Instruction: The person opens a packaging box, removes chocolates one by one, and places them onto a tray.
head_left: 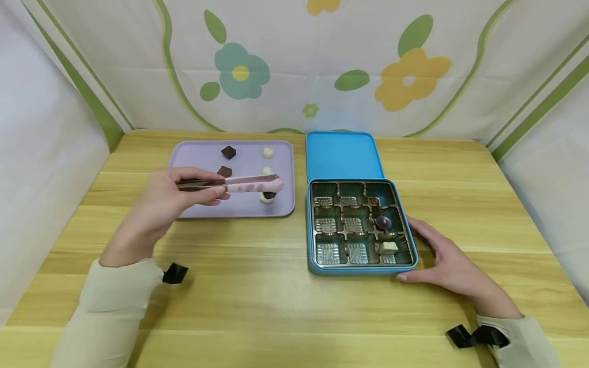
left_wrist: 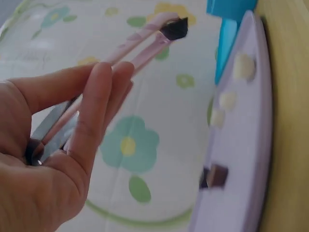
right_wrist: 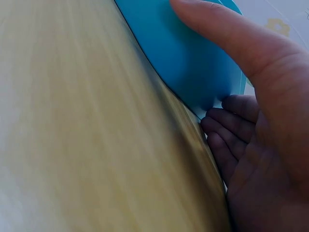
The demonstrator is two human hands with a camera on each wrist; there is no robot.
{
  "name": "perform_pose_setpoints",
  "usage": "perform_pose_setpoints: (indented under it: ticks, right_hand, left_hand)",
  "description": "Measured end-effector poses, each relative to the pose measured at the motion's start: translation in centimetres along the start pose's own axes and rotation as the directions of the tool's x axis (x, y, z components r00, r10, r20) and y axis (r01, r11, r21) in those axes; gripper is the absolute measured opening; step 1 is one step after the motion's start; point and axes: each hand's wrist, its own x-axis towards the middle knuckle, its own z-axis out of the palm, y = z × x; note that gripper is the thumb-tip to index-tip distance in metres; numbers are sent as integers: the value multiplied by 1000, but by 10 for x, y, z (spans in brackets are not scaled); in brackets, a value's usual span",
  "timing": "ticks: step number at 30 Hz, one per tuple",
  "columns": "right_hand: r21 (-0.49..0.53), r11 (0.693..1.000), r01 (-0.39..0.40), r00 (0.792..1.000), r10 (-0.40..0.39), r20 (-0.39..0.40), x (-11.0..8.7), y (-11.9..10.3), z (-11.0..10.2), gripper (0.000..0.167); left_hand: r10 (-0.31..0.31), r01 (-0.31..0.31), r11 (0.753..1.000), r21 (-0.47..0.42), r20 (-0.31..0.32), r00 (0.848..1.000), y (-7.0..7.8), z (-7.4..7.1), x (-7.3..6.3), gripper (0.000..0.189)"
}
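Note:
My left hand [head_left: 184,191] holds a pair of tongs [head_left: 253,184] with pink tips, level above the lilac tray [head_left: 202,210]. A dark chocolate piece [left_wrist: 175,29] sits pinched between the tongs' tips. On the tray lie a dark piece [head_left: 228,152], a brown piece [head_left: 224,170] and white pieces [head_left: 268,153]. My right hand [head_left: 446,263] holds the front right corner of a blue tin [head_left: 359,272], thumb along the front wall, fingers at the right side. Inside its divided insert, the right column holds a reddish-brown piece [head_left: 375,201], a dark round chocolate [head_left: 383,222] and a white cube [head_left: 388,248].
The tin's blue lid [head_left: 344,156] lies opened back behind it, near the tray's right edge. Beyond the wooden table [head_left: 257,306] hangs a white cloth [head_left: 294,66] with printed flowers. Black camera mounts [head_left: 175,273] are strapped at both wrists.

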Motion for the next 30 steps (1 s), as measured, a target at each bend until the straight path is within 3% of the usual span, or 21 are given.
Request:
perform_pose_setpoints:
  ticks: [5,10,14,20,30]
  right_hand:
    - [0,1000,0,1000,0,8,0,1,0,123]
    - [-2,1000,-18,1000,18,18,-1,2,2,122]
    - [3,1000,-17,1000,17,13,0,3,2,123]
    - [17,1000,7,1000,-7,-3,1,3,2,124]
    - [12,1000,7,1000,-7,-16,1,4,2,124]
  left_hand:
    - [-11,7,992,-128,-31,999,-23,-32,1,23]
    - [6,-12,951,-309,-21,1000,-43,-66,3,23]
    - [-63,63,942,-330,11,998,-55,-83,5,24]
    - [-108,135,925,-354,93,990,-72,-88,11,24]
    - [-109,139,909,-393,99,989,-78,-87,12,24]
